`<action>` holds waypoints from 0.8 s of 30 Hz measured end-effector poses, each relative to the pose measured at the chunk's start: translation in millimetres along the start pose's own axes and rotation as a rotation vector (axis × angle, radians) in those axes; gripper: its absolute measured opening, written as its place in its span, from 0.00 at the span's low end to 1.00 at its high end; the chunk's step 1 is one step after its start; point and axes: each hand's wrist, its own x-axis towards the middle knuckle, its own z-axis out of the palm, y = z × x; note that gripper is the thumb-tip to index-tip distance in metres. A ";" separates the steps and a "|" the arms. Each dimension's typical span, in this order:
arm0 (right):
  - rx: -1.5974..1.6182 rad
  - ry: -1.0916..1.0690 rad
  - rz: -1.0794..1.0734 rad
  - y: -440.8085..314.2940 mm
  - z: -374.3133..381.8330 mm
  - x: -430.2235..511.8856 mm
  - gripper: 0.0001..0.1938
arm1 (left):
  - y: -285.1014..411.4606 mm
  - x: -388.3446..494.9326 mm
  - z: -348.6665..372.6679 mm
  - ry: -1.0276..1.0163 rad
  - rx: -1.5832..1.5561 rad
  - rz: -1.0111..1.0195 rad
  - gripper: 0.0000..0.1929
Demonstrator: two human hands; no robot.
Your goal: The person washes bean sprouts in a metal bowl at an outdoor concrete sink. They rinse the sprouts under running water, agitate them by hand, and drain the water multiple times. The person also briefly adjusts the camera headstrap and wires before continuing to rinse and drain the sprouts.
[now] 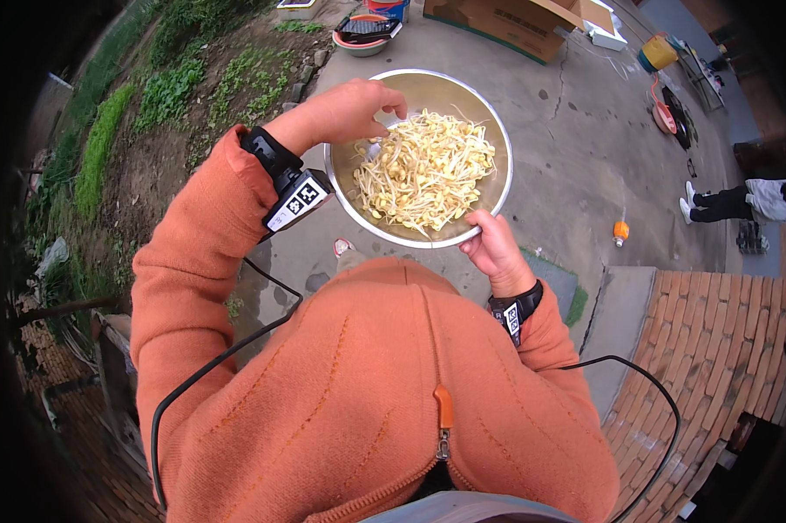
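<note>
A wide stainless steel bowl (432,91) is held out in front of me, with a heap of soybean sprouts (426,170) inside. The sprouts have yellow heads and long white stems. My right hand (494,252) grips the near right part of the rim, thumb on top and fingers beneath. Over the left side of the bowl, my left hand (360,111) is bent downward at the edge of the sprouts. Its thumb and forefinger are apart, and nothing shows between them; the other fingers are partly hidden.
Concrete ground (550,163) lies under the bowl, with a planted bed (236,85) to the left. A large cardboard box (497,26) and a stacked basin (360,46) stand ahead. At right are a person (739,201), an orange-labelled bottle (620,233) and a brick surface (700,327).
</note>
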 end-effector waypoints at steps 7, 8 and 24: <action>0.003 -0.009 -0.006 -1.5 1.3 -2.1 0.12 | 21.5 -1.3 30.8 -0.039 -0.105 -0.025 0.07; 0.003 -0.006 -0.005 -2.0 1.2 -2.1 0.12 | 23.1 -0.4 35.3 -0.020 -0.077 -0.038 0.07; 0.002 0.001 -0.009 -2.6 6.4 -4.6 0.12 | 11.9 -17.5 -1.7 -0.031 -0.231 -0.013 0.04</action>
